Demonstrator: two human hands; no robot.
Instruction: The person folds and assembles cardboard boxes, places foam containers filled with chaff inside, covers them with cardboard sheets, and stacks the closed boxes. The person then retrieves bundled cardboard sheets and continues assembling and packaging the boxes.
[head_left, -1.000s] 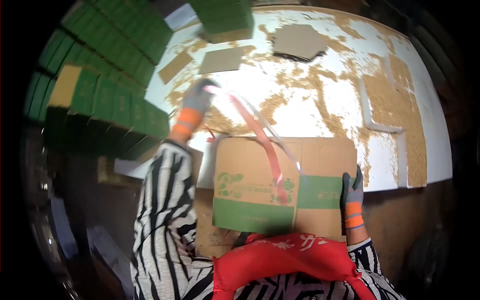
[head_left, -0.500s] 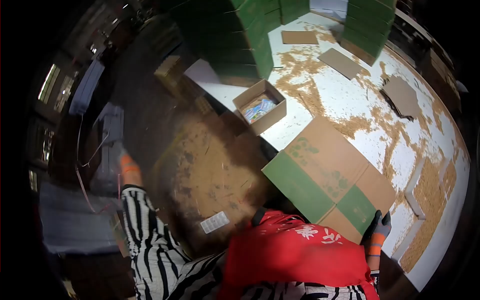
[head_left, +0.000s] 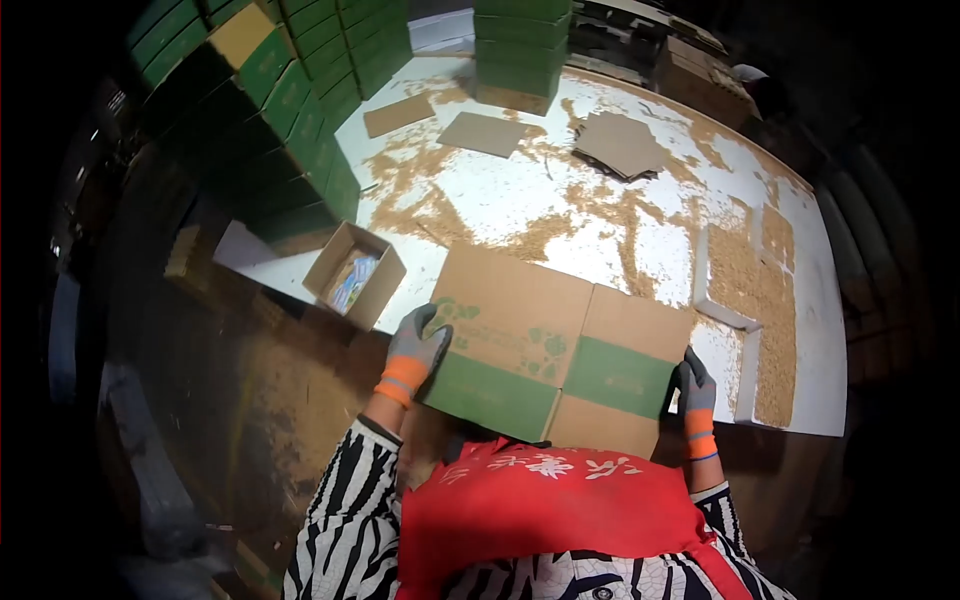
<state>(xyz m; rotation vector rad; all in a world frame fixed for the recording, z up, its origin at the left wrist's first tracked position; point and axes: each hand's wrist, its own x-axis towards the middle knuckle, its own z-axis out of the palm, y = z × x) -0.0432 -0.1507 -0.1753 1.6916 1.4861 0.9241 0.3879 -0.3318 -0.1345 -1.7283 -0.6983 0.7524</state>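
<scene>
A flattened cardboard box, brown with a green band and green print, lies in front of me over the table's near edge. My left hand, in a grey and orange glove, is closed on its left edge. At the opposite edge my right hand, gloved the same way, grips the cardboard with its fingers partly hidden. Left of the flattened box stands a small open carton with colourful packets inside.
Stacks of green boxes rise at the left and a shorter stack stands at the back. Loose cardboard sheets and brown shavings lie across the white table. White frames hold shavings at the right.
My left hand has come from far out at the left to the flattened box and taken its left edge. The view has swung right, and the box now lies squarer before me.
</scene>
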